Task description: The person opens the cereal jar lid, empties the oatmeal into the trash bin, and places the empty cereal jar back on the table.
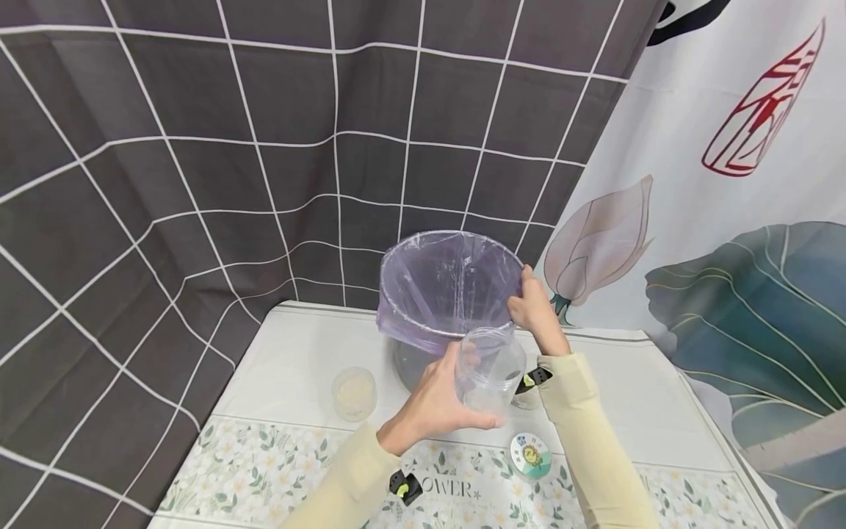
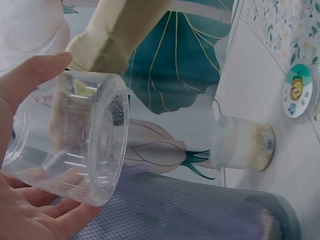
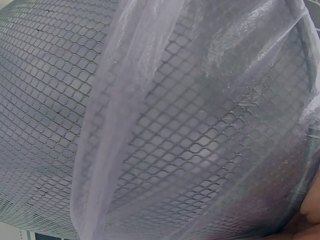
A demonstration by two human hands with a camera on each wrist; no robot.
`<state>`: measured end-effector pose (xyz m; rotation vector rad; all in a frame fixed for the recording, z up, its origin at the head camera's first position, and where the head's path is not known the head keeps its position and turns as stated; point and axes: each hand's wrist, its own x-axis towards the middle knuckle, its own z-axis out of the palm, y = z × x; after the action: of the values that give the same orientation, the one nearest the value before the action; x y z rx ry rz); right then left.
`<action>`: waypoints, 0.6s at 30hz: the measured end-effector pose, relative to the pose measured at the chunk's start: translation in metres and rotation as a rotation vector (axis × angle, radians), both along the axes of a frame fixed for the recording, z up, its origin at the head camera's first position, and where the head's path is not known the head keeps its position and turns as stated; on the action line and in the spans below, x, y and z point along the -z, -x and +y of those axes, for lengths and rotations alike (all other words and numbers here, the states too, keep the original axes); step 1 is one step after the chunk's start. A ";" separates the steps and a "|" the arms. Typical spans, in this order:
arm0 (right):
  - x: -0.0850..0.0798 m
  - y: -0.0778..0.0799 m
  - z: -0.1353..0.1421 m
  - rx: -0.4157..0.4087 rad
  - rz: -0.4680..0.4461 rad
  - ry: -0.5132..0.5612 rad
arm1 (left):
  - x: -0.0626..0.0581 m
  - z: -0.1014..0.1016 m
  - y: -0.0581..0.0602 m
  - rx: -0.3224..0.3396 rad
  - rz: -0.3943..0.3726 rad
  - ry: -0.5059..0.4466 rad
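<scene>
A mesh bin (image 1: 405,360), lined with a thin purple bag (image 1: 423,279) folded over its rim, stands toward the back of a bench (image 1: 297,360). The bench's covering is plain white around the bin and, nearer the person, has a band of white flowers and green leaves with partly hidden grey lettering. Rising behind and to the left of the bin is a dark grey curtain (image 1: 284,110) crossed by white lines in large squares; to its right hangs a white curtain (image 1: 674,110) printed with a pink bud, big blue-green leaves and a red mark. The left hand (image 1: 436,400) is clamped round a clear jar (image 1: 490,367), held tilted at the near side of the bin; whether the jar touches the rim I cannot tell. The right hand (image 1: 534,312) grips the bin's rim on the right, bag included. Left of the bin sits a tub (image 1: 354,394) of pale grains; at its near right, partly behind the forearm, is a second tub (image 2: 245,143) with similar contents. A round printed lid (image 1: 530,455) lies nearer the person than the bin, slightly to its right.
</scene>
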<state>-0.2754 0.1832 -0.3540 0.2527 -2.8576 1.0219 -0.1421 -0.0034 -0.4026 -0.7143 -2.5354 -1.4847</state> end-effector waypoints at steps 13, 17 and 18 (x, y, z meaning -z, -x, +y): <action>-0.001 -0.001 -0.001 0.003 -0.005 0.012 | 0.029 0.005 -0.009 -0.025 -0.137 0.007; -0.001 -0.001 -0.001 -0.001 -0.007 0.014 | 0.039 0.007 -0.011 -0.020 -0.155 0.002; -0.002 -0.001 -0.001 -0.001 -0.007 0.013 | 0.041 0.008 -0.012 -0.018 -0.159 -0.001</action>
<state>-0.2747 0.1818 -0.3524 0.2505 -2.8561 1.0429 -0.1304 0.0042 -0.4440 -0.5934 -2.6468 -1.5969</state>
